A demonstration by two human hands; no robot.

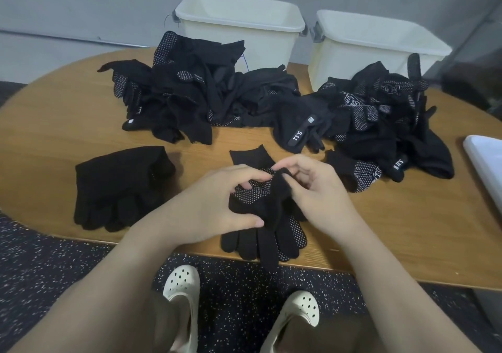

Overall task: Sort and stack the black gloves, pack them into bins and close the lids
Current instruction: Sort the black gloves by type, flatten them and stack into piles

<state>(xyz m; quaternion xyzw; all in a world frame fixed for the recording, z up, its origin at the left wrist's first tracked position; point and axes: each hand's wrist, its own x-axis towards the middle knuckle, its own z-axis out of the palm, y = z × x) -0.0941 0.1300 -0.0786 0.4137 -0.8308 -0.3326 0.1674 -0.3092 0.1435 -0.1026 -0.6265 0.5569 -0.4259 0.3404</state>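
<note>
Wooden table, dotted black glove, folded, crumpled

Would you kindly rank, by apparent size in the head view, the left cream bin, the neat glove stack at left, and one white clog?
1. Left cream plastic bin, though farthest away.
2. Neat stack of plain black gloves.
3. White perforated clog, smallest though partly hidden by the arm.
</note>
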